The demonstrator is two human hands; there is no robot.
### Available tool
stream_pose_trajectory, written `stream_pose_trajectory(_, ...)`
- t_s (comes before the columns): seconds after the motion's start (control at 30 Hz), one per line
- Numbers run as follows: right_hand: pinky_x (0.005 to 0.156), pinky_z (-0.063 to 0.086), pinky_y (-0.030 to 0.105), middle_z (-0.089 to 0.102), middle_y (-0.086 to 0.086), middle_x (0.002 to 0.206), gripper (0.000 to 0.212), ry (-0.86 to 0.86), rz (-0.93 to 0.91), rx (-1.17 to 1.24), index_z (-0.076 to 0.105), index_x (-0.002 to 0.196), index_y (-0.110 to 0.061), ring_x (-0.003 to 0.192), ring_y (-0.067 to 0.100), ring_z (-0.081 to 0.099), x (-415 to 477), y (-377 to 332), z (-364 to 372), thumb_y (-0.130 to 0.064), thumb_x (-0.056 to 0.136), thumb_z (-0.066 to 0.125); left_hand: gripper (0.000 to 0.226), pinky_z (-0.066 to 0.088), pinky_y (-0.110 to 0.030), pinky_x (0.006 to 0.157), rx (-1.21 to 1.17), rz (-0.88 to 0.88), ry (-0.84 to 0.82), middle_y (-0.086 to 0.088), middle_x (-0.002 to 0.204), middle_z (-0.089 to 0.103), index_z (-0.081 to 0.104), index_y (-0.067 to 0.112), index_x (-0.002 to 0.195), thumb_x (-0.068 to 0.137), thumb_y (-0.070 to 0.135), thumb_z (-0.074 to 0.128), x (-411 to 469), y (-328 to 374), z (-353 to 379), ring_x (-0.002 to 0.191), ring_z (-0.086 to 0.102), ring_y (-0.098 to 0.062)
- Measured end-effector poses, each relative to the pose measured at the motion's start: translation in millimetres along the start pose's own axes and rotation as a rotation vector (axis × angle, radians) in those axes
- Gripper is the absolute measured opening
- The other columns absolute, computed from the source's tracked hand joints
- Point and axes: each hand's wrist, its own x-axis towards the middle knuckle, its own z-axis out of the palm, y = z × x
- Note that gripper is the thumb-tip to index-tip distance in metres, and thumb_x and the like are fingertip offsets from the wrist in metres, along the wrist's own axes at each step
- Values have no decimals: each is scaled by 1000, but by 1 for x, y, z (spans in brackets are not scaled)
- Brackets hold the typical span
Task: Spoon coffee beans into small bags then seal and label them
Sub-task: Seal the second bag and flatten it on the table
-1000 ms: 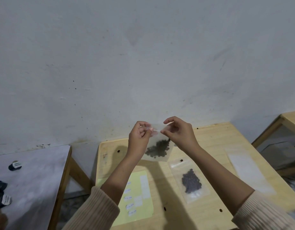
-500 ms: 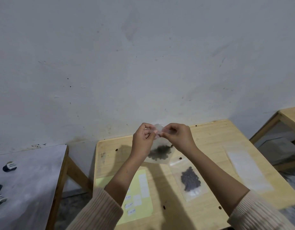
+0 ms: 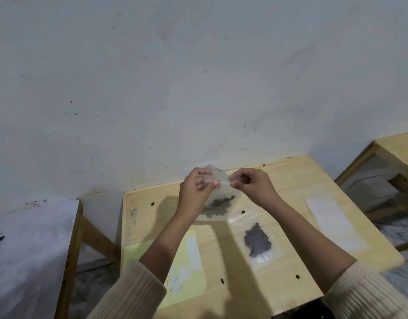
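Our left grip (image 3: 195, 192) and right grip (image 3: 256, 187) pinch the top edge of a bean-filled bag (image 3: 218, 204) above the desk (image 3: 290, 199), apparently sealing it. A second filled bag (image 3: 258, 242) lies on it; labelling from the yellow sheet (image 3: 191, 282) seems left.

One head-worn wide-angle camera looks forward and down onto the wooden table (image 3: 290, 180), facing the wall (image 3: 198, 65).
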Motion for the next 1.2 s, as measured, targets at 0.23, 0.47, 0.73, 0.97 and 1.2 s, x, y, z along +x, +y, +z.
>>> stream_pose_trajectory(0.23,69,49,14,68,-1,80,15,52,-38,179,68,84,-20,70,4,60,-1,9,-13,-7,78,72,17,53,-18,71,-73,10,24,-13,88,70,60,7,99,85,-2,62,13,5,9,73,70,-9)
stream_pose_trajectory(0.47,65,53,16,65,2,65,12,51,29,254,68,78,-12,60,6,64,-4,29,-37,-1,81,68,18,53,-16,66,-121,-36,-35,2,92,68,64,17,95,89,1,57,12,-9,34,78,67,-4)
stream_pose_trajectory(0.73,53,50,18,65,3,59,8,-77,203,131,67,77,-9,51,5,62,-9,77,-55,-2,80,69,13,56,-27,61,-99,-238,-34,-15,101,69,62,18,97,87,10,63,-14,-64,62,87,68,-26)
stream_pose_trajectory(0.97,65,53,32,66,13,69,16,-113,304,-37,61,76,-15,65,24,66,-5,146,-49,-9,75,76,14,49,-22,47,3,-464,18,-24,97,64,56,17,91,87,5,62,-38,-119,91,70,63,-22)
stream_pose_trajectory(1.2,54,40,7,61,-3,71,18,-199,244,-142,53,71,-20,63,4,55,5,178,-29,-12,80,66,14,43,-9,66,299,-349,142,5,80,60,58,11,84,82,0,66,-40,-151,98,73,57,-9)
